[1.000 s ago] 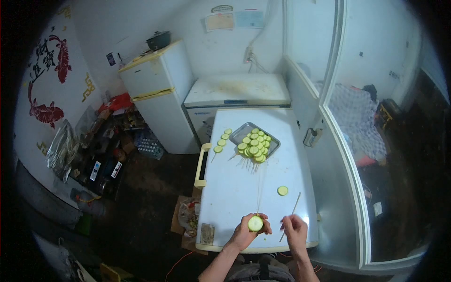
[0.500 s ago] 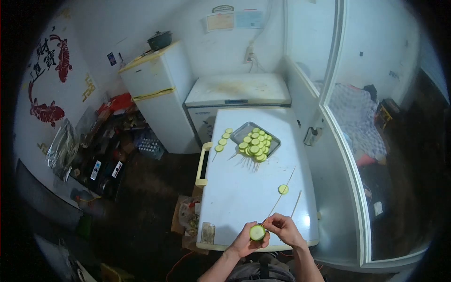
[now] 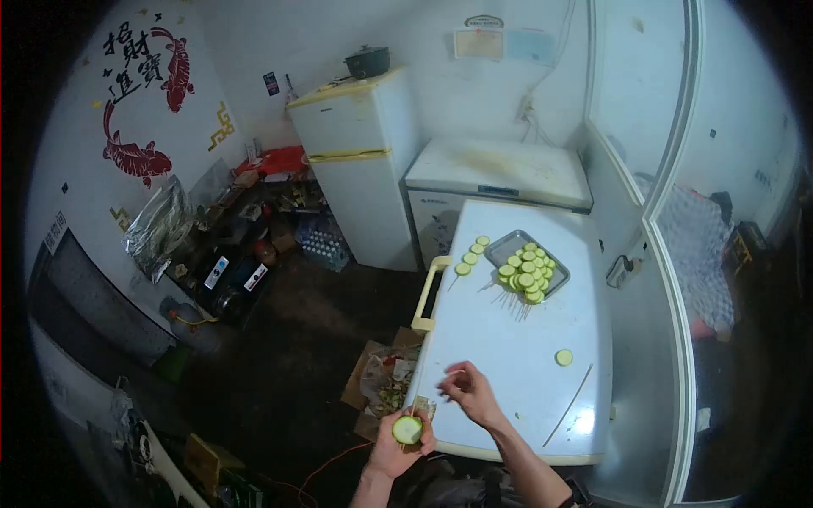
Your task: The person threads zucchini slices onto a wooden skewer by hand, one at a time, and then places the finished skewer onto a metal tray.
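Observation:
My left hand (image 3: 391, 449) is closed around a round green-skinned zucchini slice (image 3: 407, 430), whose pale cut face is turned up. A short length of thin wooden skewer shows at the slice's upper edge. My right hand (image 3: 470, 394) hovers above the table to the right of the slice, apart from it, with fingers loosely bent, spread and slightly blurred. On the table, a single zucchini slice (image 3: 564, 357) lies near a bare wooden skewer (image 3: 567, 405). Farther back, a metal tray (image 3: 559, 284) bears a pile of skewered zucchini slices (image 3: 527, 273).
A skewer of several zucchini slices (image 3: 472, 256) lies left of the tray on the white table (image 3: 508, 339). A cardboard box (image 3: 360, 385) with a plastic bag stands at the table's left. Behind are a chest freezer (image 3: 500, 169) and a refrigerator (image 3: 360, 186); a glazed partition (image 3: 652, 339) borders the right side.
The view has swung left, so the table sits farther right. My right hand has come away from the slice in my left hand. The long skewer stretch beyond my hands no longer shows.

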`<act>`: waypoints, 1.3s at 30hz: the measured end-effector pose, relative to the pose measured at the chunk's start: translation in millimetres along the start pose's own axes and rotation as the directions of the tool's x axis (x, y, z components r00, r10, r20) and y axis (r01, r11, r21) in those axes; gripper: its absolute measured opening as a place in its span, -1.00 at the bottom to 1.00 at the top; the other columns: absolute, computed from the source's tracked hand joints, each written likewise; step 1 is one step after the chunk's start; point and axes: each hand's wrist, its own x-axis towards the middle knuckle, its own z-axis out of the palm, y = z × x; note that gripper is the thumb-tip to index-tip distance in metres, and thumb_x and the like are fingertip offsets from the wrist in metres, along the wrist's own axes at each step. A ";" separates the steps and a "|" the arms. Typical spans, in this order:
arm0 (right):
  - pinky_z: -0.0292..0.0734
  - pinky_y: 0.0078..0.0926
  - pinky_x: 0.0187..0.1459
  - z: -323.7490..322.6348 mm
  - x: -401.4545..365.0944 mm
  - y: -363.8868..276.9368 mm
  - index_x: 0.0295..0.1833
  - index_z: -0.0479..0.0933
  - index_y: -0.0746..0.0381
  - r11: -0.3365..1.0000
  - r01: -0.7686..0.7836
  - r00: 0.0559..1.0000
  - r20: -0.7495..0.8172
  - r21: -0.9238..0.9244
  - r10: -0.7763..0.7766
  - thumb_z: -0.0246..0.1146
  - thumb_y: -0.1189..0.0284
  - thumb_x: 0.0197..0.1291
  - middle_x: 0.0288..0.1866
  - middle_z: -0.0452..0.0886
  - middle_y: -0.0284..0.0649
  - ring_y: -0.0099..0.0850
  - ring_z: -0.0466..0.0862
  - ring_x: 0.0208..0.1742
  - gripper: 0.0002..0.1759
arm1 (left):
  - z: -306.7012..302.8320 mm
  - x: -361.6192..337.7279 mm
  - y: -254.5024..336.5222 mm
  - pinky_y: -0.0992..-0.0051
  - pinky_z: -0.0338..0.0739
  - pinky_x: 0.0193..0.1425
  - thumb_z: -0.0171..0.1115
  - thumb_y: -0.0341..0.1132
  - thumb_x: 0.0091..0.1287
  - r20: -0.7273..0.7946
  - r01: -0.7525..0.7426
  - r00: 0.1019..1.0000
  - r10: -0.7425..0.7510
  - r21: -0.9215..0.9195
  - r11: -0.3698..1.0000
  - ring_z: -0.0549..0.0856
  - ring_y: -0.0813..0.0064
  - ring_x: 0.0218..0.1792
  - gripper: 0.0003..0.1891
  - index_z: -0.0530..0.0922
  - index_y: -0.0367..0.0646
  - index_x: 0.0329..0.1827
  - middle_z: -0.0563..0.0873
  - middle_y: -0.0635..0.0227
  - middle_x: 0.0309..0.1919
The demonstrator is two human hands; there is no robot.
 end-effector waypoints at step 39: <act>0.16 -0.60 -0.66 -229.1 -232.9 52.6 -0.15 0.48 0.29 0.921 0.068 0.265 -0.897 0.384 0.354 0.20 0.36 0.43 -0.65 0.42 -0.35 -0.59 0.37 -0.70 -0.80 | 27.6 395.4 -288.3 0.13 0.53 0.10 0.40 -0.28 0.23 0.381 -0.308 0.924 0.037 0.798 -0.518 0.53 -0.03 0.08 -0.49 0.44 -0.09 0.23 0.45 -0.05 0.12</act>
